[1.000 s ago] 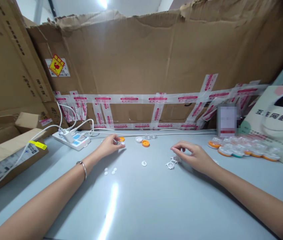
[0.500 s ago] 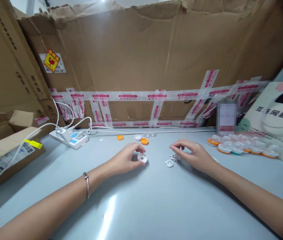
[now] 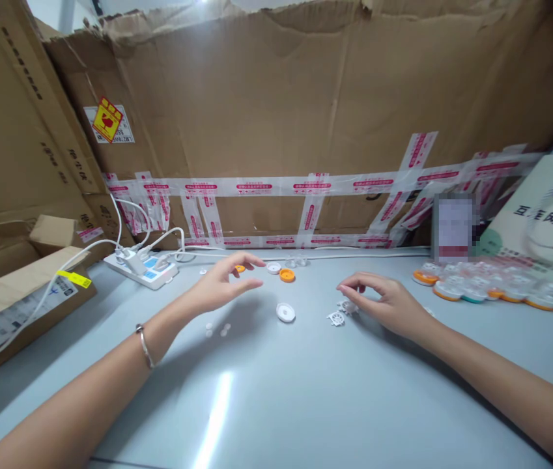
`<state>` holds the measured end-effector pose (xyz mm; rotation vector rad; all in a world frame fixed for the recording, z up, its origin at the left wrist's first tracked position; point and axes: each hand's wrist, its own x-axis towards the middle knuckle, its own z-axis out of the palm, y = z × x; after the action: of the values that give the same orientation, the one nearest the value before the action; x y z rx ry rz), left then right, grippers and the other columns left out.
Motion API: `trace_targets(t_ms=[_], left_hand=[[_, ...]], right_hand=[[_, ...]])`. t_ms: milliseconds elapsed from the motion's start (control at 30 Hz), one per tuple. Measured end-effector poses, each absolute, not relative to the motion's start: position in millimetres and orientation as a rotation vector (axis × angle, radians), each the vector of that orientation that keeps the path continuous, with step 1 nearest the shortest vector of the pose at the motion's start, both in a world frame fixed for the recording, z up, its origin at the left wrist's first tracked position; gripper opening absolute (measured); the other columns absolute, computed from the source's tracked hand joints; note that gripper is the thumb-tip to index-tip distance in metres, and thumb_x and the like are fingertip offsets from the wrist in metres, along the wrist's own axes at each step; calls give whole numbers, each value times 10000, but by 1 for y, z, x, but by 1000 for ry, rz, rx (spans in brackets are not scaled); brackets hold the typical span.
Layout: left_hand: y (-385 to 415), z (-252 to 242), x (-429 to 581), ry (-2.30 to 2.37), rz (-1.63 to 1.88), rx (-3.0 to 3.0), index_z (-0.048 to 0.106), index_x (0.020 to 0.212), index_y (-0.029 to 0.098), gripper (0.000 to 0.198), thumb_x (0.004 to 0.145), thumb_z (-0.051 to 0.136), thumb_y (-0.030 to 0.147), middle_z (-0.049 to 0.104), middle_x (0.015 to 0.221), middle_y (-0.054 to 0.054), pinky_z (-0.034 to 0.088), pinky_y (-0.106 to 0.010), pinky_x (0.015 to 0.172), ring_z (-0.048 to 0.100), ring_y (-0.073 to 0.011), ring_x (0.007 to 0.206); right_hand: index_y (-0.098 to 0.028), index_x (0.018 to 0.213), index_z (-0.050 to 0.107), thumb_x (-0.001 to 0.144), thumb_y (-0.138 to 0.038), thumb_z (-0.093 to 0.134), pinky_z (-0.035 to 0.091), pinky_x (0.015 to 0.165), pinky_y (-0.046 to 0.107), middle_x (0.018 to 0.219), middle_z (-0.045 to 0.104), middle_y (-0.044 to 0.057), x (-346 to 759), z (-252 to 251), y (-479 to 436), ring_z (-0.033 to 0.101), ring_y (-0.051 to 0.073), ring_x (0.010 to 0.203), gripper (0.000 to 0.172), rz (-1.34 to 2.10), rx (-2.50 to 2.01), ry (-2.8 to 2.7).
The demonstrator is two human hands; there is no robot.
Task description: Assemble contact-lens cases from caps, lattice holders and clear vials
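Hovering over the worktop (image 3: 286, 404), the left hand (image 3: 215, 285) has thumb and fingers apart with nothing held, while the right hand (image 3: 382, 301) bends beside white wheel-shaped parts (image 3: 337, 318), its fingertips close together, though whether they pinch anything cannot be told. Clear-topped pieces (image 3: 448, 288) grouped at right look finished, whereas the white disc (image 3: 286, 312) between the hands, the wheel-shaped parts and small white pieces (image 3: 208, 330) lie loose, seemingly not yet joined. Farther back, the left hand partly hides an orange ring (image 3: 240, 268), and a cardboard wall (image 3: 256, 98) closes off the rear.
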<state>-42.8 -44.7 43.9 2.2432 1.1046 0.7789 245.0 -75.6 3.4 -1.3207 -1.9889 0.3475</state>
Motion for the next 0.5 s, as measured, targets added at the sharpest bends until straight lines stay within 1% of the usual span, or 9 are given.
trace_targets(t_ms=[100,200,267,400,500], left_hand=[[-48,41,-44,995,671,2343,601,972,221,178,808,562,280,619,1058,-46,425,-315,819,556,-182,968],[-53,26,-36,782,469,2551,634,995,213,188,838,533,227,624,1068,-61,416,-321,868,558,-183,986],[-54,18,-33,755,388,2648,662,973,218,196,848,514,194,644,1045,-59,420,-318,857,574,-184,957],[-52,15,-33,787,338,2731,678,964,236,221,858,491,187,672,1009,-47,430,-317,826,600,-183,914],[-52,19,-34,799,393,2736,680,941,224,206,856,494,198,674,997,-54,436,-316,816,603,-184,900]], right_hand=[[-211,739,606,832,-379,470,475,601,264,750,653,39,239,5,-78,595,171,705,236,359,-1300,-1998],[-208,749,603,841,-355,465,476,655,277,767,650,39,232,8,-84,598,168,726,221,354,-1259,-2030],[-210,759,602,847,-343,459,477,655,281,783,652,43,229,10,-87,598,169,736,214,358,-1241,-2054],[-211,753,605,845,-332,456,481,646,286,769,654,44,227,11,-90,601,171,721,213,358,-1232,-2065],[-211,754,609,847,-331,460,485,649,289,755,652,40,226,9,-90,604,171,713,213,369,-1205,-2087]])
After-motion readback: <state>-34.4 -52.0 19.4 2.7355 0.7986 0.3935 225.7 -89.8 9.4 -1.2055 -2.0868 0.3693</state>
